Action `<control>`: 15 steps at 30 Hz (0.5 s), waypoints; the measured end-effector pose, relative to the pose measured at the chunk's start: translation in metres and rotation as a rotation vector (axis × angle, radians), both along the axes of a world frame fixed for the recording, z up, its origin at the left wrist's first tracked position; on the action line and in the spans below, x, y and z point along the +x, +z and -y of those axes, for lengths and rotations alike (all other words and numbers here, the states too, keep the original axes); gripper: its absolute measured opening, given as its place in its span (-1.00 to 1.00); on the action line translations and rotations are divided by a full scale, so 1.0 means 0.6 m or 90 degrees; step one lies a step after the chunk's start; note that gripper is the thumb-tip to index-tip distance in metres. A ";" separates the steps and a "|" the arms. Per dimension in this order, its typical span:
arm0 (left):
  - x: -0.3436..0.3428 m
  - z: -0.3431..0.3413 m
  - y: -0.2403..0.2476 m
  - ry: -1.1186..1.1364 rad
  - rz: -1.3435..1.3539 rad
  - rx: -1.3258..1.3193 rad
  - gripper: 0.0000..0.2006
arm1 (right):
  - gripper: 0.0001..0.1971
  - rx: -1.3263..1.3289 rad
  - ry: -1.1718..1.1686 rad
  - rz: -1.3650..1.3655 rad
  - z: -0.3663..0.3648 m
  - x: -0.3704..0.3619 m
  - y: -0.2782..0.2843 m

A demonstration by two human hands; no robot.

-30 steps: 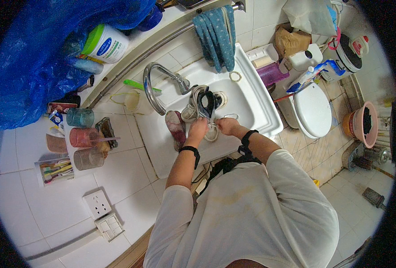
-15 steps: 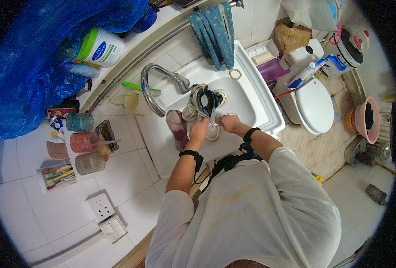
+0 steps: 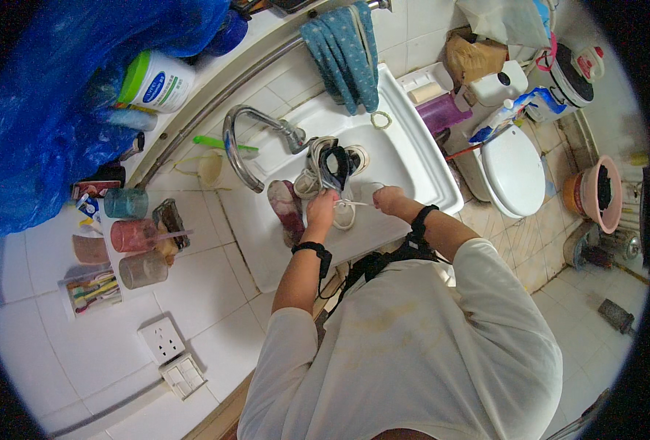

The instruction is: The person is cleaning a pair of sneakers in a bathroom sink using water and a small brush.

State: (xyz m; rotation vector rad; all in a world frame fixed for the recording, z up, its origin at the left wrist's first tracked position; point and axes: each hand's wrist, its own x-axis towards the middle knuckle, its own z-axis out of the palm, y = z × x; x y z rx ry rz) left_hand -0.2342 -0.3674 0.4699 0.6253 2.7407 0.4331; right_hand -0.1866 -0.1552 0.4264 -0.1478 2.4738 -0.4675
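Note:
A dark-lined, pale sneaker (image 3: 332,164) rests in the white sink (image 3: 405,187), and my left hand (image 3: 321,213) is closed on it near its front. A pale shoelace (image 3: 358,203) runs taut from the shoe to my right hand (image 3: 389,199), whose closed fingers grip its end. Beside the sneaker, part of a second pale shoe (image 3: 358,159) shows; the rest is covered. Left of my left hand lies a long, rounded dark red and whitish object (image 3: 285,211), its kind unclear. The curved faucet (image 3: 240,147) arches over the sink's left side.
A blue patterned towel (image 3: 343,59) hangs above the sink. Cups (image 3: 130,235) and toothbrushes (image 3: 94,291) sit on the left wall. A green-handled brush (image 3: 226,144) lies behind the faucet. To the right stand a toilet (image 3: 514,172) and a pink basin (image 3: 600,196).
My right hand has drawn slightly away to the right, and a longer stretch of shoelace shows between my hands. My left hand stays at the sneaker. The whole view has shifted a little.

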 end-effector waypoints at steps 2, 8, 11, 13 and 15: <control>0.000 -0.002 0.004 -0.001 0.015 0.002 -0.89 | -0.89 0.007 0.001 0.010 -0.008 0.005 -0.004; 0.002 0.001 0.011 -0.011 0.035 -0.013 -0.79 | -0.82 0.001 0.084 -0.038 -0.009 -0.010 0.004; 0.006 -0.006 0.022 -0.047 0.046 -0.007 -0.74 | -0.82 0.006 0.106 -0.115 0.004 -0.021 -0.001; 0.015 -0.004 0.006 -0.027 0.041 0.034 -0.74 | -0.85 -0.137 0.010 -0.224 0.018 -0.034 -0.007; 0.018 -0.001 -0.011 -0.009 0.034 0.074 -0.74 | -0.84 -0.197 -0.047 -0.188 0.043 -0.046 -0.013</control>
